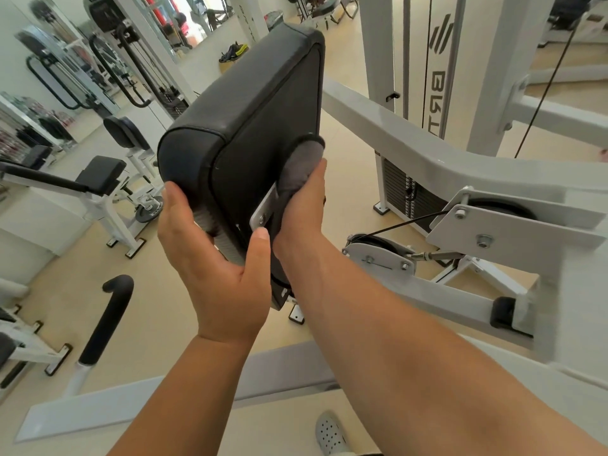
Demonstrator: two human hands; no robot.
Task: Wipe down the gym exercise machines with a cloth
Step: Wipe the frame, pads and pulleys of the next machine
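Right hand point(302, 205) has the grey cloth point(301, 166) bunched up in its grip and pressed against the back face of the black seat pad point(250, 103), right next to the metal mounting bracket point(263, 209). Left hand point(210, 258) is wrapped round the pad's lower edge, thumb nearly on that bracket. My worry: the cloth snags on the bracket's corner or bolt, or a knuckle scrapes it on a downstroke. Also, if the pad pivots, pushing hard could swing it once the left hand loosens. A wadded cloth probably skips the seams too.
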